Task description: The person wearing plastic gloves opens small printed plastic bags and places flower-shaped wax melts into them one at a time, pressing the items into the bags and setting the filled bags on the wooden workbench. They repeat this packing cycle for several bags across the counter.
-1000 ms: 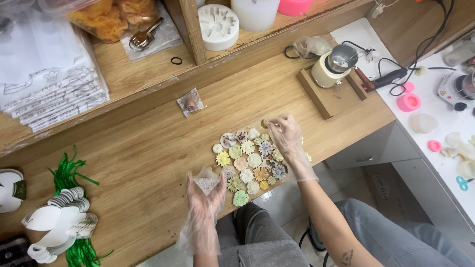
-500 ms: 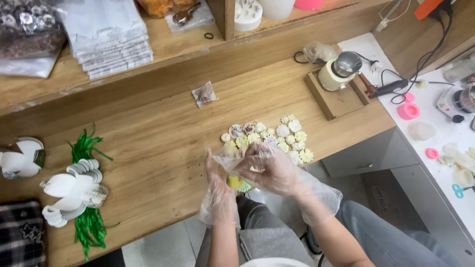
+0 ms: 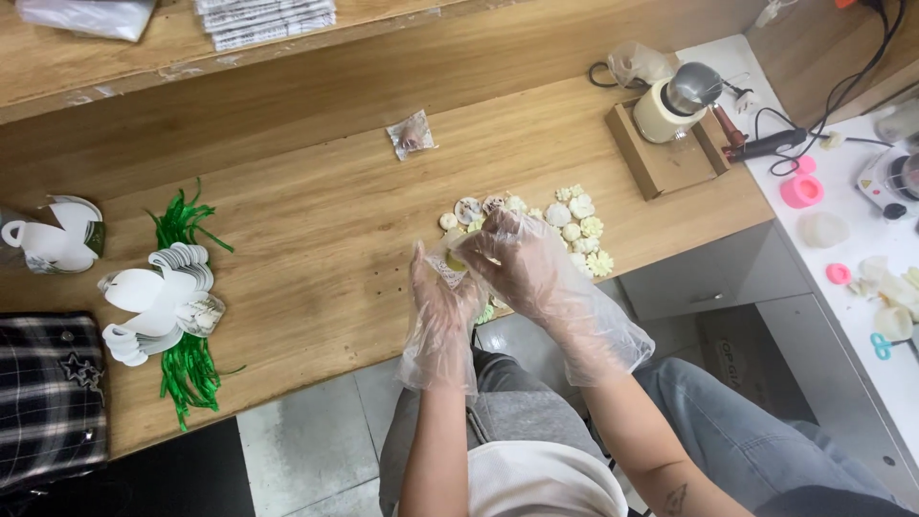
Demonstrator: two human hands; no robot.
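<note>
— Two gloved hands meet just at the near edge of the cluster of small moulded flowers [image 3: 565, 225], right?

— Yes. Both wear loose clear plastic gloves. The left hand [image 3: 438, 297] sits on the near left side of the cluster, fingers curled around a small clear bag [image 3: 446, 269]. The right hand [image 3: 517, 258] lies over the cluster's near edge, fingertips pinched on a yellowish flower piece [image 3: 456, 259] at the bag's mouth.

— Where is that piece, exactly?

— Between the two hands, touching both, just left of the cluster. Whether it is already inside the bag, I cannot tell.

— What else lies around the cluster?

— Beyond it, toward the shelf, a small sealed packet [image 3: 412, 134] lies alone on the wooden table [image 3: 316, 211]. To the cluster's right stands a cream jar with a grey lid [image 3: 678, 100] on a wooden block [image 3: 661, 158]. Far to its left are white paper tags [image 3: 158, 297] and green ribbon strands [image 3: 187, 364].
</note>
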